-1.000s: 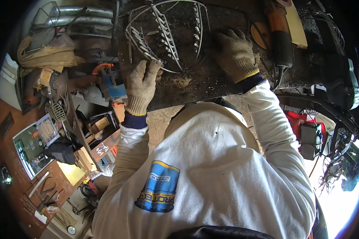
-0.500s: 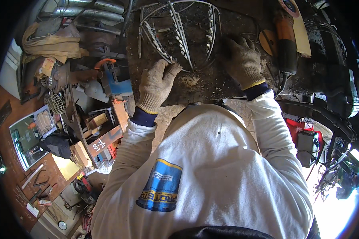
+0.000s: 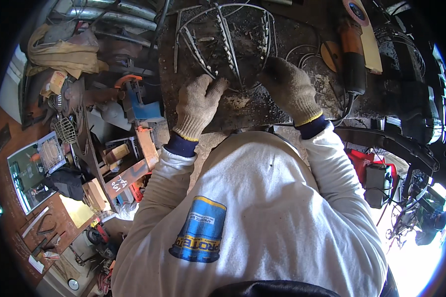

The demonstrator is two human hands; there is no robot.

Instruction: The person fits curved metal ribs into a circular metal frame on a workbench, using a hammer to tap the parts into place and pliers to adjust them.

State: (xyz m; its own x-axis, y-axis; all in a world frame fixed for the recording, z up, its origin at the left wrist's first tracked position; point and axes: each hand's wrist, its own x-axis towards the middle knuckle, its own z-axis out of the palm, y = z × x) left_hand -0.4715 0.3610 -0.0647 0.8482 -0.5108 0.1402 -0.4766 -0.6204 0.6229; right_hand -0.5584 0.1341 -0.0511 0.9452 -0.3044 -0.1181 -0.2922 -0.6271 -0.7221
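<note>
A rounded frame of thin metal rods [image 3: 226,40] lies on the dark workbench [image 3: 277,116], its inner bars lined with small pale pieces. My left hand [image 3: 198,104], in a knitted work glove with a yellow-edged cuff, closes its thumb and fingers on the lower left of the frame's rim. My right hand [image 3: 293,89], gloved the same way, is at the rim's lower right with its fingers bent inward. Its fingertips are dark and partly hidden, so their hold on the rim cannot be made out.
Right of the frame lies an orange and black angle grinder [image 3: 353,49] beside a tan disc [image 3: 330,55]. Thin wire loops [image 3: 307,57] lie between it and the frame. A blue clamp-like tool [image 3: 146,106], yellowish cloth [image 3: 64,54] and metal tubes [image 3: 114,17] crowd the left.
My right hand has moved left, from beside the frame to its lower right rim. The left hand stays on the rim, and the frame sits slightly lower and to the right in view.
</note>
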